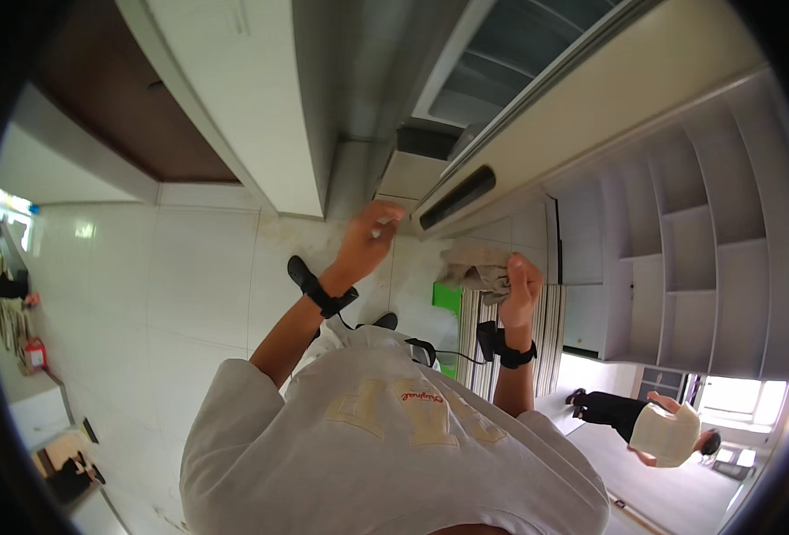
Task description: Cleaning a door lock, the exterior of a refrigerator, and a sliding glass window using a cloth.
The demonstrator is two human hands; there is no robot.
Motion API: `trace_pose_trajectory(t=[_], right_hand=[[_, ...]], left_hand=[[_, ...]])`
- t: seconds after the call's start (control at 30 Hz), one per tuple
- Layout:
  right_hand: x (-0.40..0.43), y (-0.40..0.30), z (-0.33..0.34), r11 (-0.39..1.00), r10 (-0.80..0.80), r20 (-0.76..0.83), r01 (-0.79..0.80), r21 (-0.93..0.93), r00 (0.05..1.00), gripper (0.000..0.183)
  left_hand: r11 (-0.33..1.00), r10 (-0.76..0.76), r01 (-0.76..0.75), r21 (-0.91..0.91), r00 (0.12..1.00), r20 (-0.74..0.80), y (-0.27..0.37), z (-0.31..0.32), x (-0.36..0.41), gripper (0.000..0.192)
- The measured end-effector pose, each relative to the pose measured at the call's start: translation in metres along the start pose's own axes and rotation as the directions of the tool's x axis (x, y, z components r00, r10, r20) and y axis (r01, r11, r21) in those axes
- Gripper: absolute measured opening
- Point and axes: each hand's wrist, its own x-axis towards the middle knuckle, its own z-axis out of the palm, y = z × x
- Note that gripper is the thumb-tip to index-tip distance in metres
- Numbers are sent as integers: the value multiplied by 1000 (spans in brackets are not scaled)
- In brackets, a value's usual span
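Note:
My right hand [523,287] is closed on a crumpled grey-brown cloth [478,264], which hangs out to the left of the fist. My left hand [367,244] is raised, slightly blurred, with curved fingers and a gap between thumb and fingers; nothing shows in it. Just right of its fingertips is the end of a long beige panel [568,114] with a dark recessed slot [458,197]. Black bands with small devices and cables are on both wrists.
Striped fabric [549,321] and a green object [446,297] lie below the cloth. Grey shelving [688,261] stands at right, a white wall end [254,100] at upper left. Pale floor tiles [200,267] surround my feet. Another person [662,431] stands far off at lower right.

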Motion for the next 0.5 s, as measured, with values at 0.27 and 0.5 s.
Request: trace_pose_trajectory(t=[0.27, 0.5], right_hand=[[89, 40, 35, 963, 269, -219, -256, 86, 938, 26], [184, 67, 112, 928, 306, -342, -199, 314, 889, 26]], left_hand=[[909, -417, 416, -29, 909, -21, -31, -128, -3, 12], [891, -396, 416, 184, 908, -136, -54, -229, 24, 13]])
